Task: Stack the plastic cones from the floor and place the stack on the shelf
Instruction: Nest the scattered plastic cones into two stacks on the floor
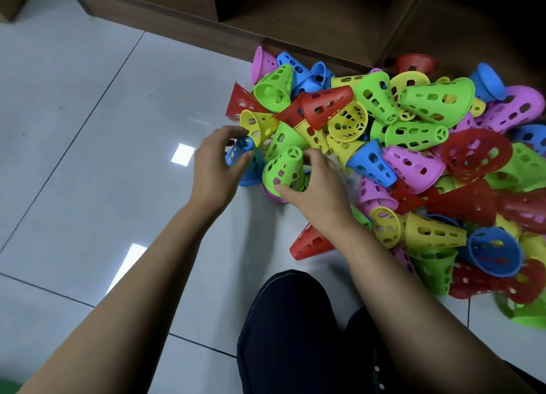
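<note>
Head view: we are early in stacking. Our left grip [220,164] clasps a blue cone [245,160] standing on the floor [88,157]; our right grip [314,186] clasps a green cone [285,169] at the edge of the pile [413,145]. Next, we judge, green's mouth must drop squarely over blue.

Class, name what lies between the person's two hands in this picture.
In the head view, two cones: a blue cone gripped by the left hand and a green cone held by the right hand.
</note>
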